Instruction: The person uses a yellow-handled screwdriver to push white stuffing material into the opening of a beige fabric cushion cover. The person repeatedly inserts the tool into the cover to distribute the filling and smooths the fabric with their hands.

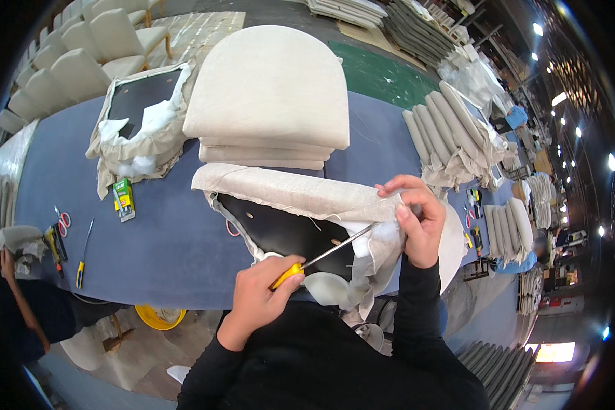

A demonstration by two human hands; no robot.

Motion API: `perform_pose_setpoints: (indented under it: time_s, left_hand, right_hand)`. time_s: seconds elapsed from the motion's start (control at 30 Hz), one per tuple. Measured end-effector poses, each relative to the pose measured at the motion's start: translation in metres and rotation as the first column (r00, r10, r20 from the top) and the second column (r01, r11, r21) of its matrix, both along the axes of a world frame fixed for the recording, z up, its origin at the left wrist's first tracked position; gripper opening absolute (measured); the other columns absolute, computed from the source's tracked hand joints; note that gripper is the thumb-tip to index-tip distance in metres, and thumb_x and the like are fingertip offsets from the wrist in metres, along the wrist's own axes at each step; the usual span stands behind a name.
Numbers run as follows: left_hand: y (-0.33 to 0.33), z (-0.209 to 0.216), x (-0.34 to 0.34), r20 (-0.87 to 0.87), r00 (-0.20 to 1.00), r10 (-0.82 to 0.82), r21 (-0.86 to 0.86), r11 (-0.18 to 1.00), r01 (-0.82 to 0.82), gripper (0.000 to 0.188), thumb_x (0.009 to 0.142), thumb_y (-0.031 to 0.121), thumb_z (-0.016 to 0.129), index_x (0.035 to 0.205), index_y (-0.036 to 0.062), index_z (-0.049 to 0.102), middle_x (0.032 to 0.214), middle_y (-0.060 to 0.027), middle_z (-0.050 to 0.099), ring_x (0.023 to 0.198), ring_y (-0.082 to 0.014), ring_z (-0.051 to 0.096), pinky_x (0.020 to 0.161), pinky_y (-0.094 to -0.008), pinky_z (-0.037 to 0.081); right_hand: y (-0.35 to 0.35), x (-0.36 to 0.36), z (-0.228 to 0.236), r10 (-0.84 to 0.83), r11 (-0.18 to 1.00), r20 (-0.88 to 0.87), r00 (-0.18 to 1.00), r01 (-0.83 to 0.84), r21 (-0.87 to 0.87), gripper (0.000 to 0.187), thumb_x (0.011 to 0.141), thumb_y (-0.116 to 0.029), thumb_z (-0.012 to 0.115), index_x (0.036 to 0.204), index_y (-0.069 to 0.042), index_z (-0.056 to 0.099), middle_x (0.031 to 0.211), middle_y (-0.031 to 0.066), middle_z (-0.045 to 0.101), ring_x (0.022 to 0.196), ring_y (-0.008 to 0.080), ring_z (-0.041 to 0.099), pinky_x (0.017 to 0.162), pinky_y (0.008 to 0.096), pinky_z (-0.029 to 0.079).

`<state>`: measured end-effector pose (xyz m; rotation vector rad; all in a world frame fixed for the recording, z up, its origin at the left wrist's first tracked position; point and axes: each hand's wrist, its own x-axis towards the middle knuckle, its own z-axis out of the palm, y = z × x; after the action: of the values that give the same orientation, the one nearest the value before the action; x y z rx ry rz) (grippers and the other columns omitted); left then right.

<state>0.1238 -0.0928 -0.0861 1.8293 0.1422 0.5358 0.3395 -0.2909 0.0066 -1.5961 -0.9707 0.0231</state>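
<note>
My left hand (258,288) is closed round the yellow handle of a screwdriver (335,247). Its long metal shaft points up and right, and the tip ends at white stuffing (387,236) by my right hand. In front of me a beige upholstered chair pad (287,187) is tilted up on the table, its black backing board (266,225) facing me. Loose fabric hangs along the pad's lower right edge. My right hand (422,222) grips the pad's upper right corner, thumb on the near side, fingers over the top.
Stacked finished beige pads (270,89) stand behind on the blue table (178,239). A half-covered pad (137,113), a green box (123,200), another screwdriver (84,256) and scissors (63,220) lie left. More pads (447,133) stand right. Another person's hand (5,263) works at far left.
</note>
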Motion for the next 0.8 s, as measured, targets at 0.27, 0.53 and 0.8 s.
perform_pose_setpoints:
  time_s: [0.27, 0.53, 0.8]
  left_hand:
    - [-0.007, 0.001, -0.001, 0.051, 0.998, -0.043, -0.028, 0.999, 0.045, 0.021, 0.096, 0.015, 0.079, 0.114, 0.0036, 0.08, 0.086, -0.013, 0.076, 0.071, -0.0265, 0.072, 0.067, -0.033, 0.055]
    - [-0.01, -0.005, -0.005, 0.013, 1.0, 0.02, -0.018, 1.0, -0.02, 0.022, 0.095, 0.015, 0.081, 0.113, 0.0037, 0.081, 0.087, -0.0133, 0.077, 0.073, -0.0277, 0.074, 0.069, -0.0332, 0.056]
    - [-0.014, -0.001, -0.007, -0.008, 0.999, 0.045, -0.008, 0.999, -0.046, 0.022, 0.094, 0.015, 0.082, 0.113, 0.0031, 0.081, 0.088, -0.013, 0.077, 0.074, -0.027, 0.074, 0.071, -0.0329, 0.056]
  right_hand:
    - [-0.004, 0.001, -0.004, -0.002, 0.998, -0.049, 0.999, 0.005, 0.055, 0.01, 0.099, -0.009, 0.069, 0.1, 0.001, 0.069, 0.121, 0.0201, 0.071, 0.112, 0.0293, 0.071, 0.103, 0.0435, 0.054]
    - [-0.008, -0.007, -0.007, 0.024, 0.996, -0.039, 0.999, -0.021, 0.086, 0.008, 0.098, -0.007, 0.071, 0.099, 0.001, 0.069, 0.124, 0.0196, 0.069, 0.115, 0.0298, 0.072, 0.105, 0.0436, 0.054]
    - [-0.008, -0.009, -0.01, 0.078, 0.992, 0.002, 0.997, -0.077, 0.104, 0.011, 0.097, -0.01, 0.076, 0.098, -0.001, 0.071, 0.13, 0.0188, 0.065, 0.121, 0.0329, 0.069, 0.109, 0.0477, 0.052]
